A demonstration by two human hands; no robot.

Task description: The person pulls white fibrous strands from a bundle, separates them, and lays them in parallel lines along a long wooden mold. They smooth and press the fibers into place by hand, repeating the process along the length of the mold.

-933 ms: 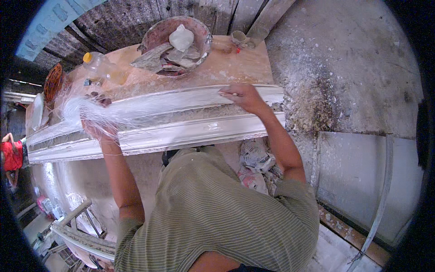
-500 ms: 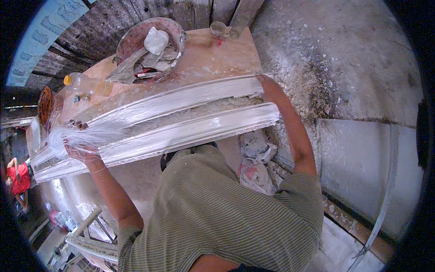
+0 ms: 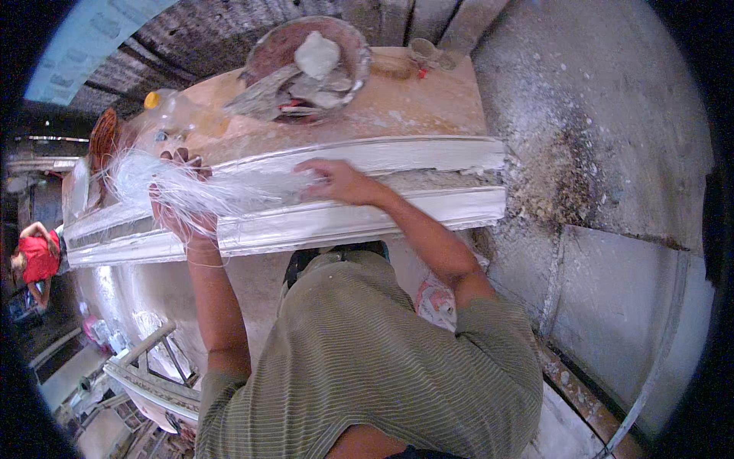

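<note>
A loose bundle of thin white fibres [image 3: 141, 177] sits in my left hand [image 3: 174, 208], its fingers curled around the strands. Loose ends fan out to both sides, some trailing right over the work. My right hand [image 3: 342, 182] hovers over or touches the middle of the work with its fingers apart; contact cannot be made out. Beneath both hands lie two long white moulded strips, a far strip [image 3: 428, 155] and a near strip [image 3: 428, 208], side by side along the bench with a rough grey gap between them.
On the wooden bench [image 3: 436, 99] stand a round basin [image 3: 355, 57] of scraps and a white lump, a yellow-capped bottle [image 3: 172, 111] and small cups [image 3: 423, 50]. A printed sack [image 3: 437, 302] lies below. A person in red [image 3: 40, 256] is far left.
My right hand has left the strips' right end and moved left to their middle, fingers apart. My left hand still holds the fibres. The view has shifted, so the bench appears farther right.
</note>
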